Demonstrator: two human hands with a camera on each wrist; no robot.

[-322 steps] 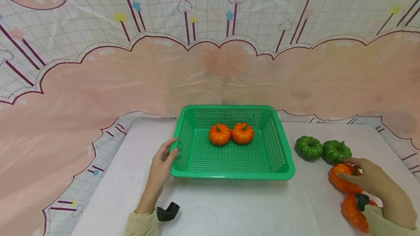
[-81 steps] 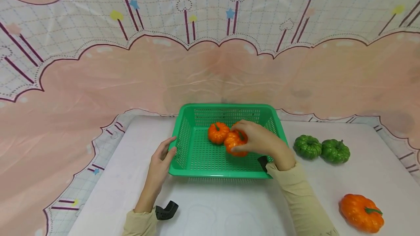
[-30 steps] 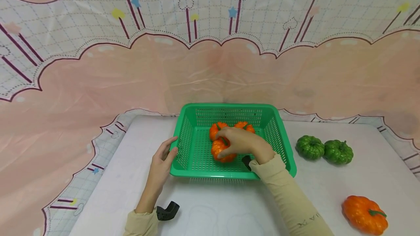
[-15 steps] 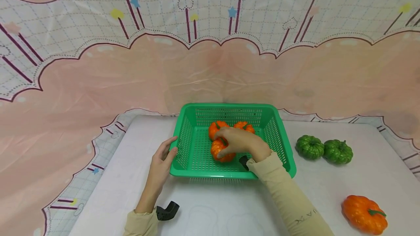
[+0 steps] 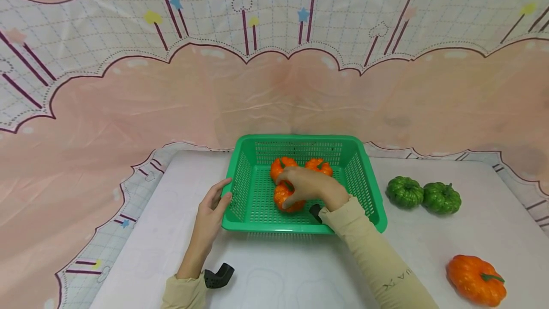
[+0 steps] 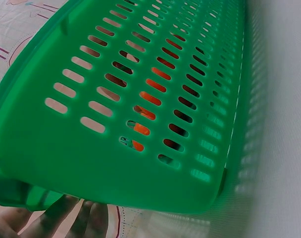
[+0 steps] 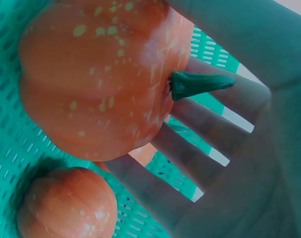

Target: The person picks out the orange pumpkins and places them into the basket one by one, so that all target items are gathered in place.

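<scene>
Inside a green slotted basket (image 5: 274,227), my right hand (image 5: 310,186) holds an orange pumpkin (image 5: 285,198) between thumb and fingers. The right wrist view shows this pumpkin (image 7: 101,79) close up, its green stem facing the palm and the fingers reaching along its side. Two other orange pumpkins, one at left (image 5: 280,166) and one at right (image 5: 321,166), sit behind it, partly covered by the hand. My left hand (image 5: 210,213) holds the basket's left rim. In the left wrist view, its fingers (image 6: 56,215) meet the rim; their tips are hidden.
Right of the basket, two green pumpkins (image 5: 404,192) (image 5: 441,198) stand side by side on the white table (image 5: 411,261). Nearer the front right lies another orange pumpkin (image 5: 477,280). A patterned cloth (image 5: 274,94) hangs behind the table.
My right hand has carried an orange pumpkin from the table's right side into the basket, then shifted it left and forward. In the last half second it moves slightly left. The left hand stays put.
</scene>
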